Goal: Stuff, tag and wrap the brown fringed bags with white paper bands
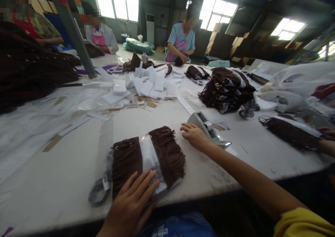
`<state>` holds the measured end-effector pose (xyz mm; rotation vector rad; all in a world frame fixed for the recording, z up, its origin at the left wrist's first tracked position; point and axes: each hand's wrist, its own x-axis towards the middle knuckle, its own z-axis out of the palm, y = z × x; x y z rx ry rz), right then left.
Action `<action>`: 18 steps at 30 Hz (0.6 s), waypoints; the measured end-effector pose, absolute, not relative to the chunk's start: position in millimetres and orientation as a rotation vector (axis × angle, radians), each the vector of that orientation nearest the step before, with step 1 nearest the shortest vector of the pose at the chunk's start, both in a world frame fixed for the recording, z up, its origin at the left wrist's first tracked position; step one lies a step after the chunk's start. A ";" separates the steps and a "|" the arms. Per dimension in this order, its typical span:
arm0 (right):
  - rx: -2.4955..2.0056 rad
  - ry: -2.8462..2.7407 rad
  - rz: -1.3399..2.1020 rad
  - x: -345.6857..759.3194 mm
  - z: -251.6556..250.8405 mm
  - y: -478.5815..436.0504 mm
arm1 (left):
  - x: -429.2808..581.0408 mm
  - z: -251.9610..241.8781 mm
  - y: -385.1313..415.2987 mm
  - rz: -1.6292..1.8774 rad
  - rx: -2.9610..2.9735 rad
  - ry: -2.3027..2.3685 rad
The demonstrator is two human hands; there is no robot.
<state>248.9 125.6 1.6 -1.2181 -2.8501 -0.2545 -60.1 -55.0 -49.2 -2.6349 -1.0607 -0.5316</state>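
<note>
A brown fringed suede bag (167,151) lies flat near the table's front edge, with a clear plastic band wrapped round its middle. My left hand (133,205) rests flat on the bag's near end, fingers spread over the plastic. My right hand (193,135) reaches forward, fingers curled down beside a grey tape dispenser (208,127), touching its near side. Whether anything is between those fingers is hidden. The bag's grey wrapped strap (98,191) loops out at the left.
A pile of brown fringed bags (226,89) sits at the right, another bag (290,132) by a co-worker's hand at the far right. White paper pieces (146,85) litter the middle. Dark bags (31,69) stack at the left. Three people work at the far side.
</note>
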 end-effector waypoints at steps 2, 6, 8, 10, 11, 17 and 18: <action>-1.359 -2.738 -0.254 249.0 8.6 120.9 | -59.1 -50.3 -53.9 -0.556 -2.639 -1.061; -0.940 -2.683 -0.017 209.8 14.6 99.0 | -55.2 -45.2 -53.4 -0.579 -2.676 -1.079; -0.670 -2.755 0.131 197.9 10.4 93.3 | -59.9 -41.9 -57.4 -0.611 -2.693 -1.120; -0.664 -2.780 0.153 204.8 3.0 95.4 | -73.7 -39.2 -66.0 -0.628 -2.718 -1.162; -0.760 -2.765 0.114 214.0 -0.6 98.6 | -83.5 -37.6 -71.9 -0.629 -2.733 -1.188; -1.120 -2.507 -0.061 236.7 3.9 91.4 | -126.1 -11.3 -78.9 -0.929 -2.651 -1.588; -1.038 -2.489 0.040 226.4 7.2 82.4 | -124.3 -6.4 -68.6 -0.972 -2.611 -1.639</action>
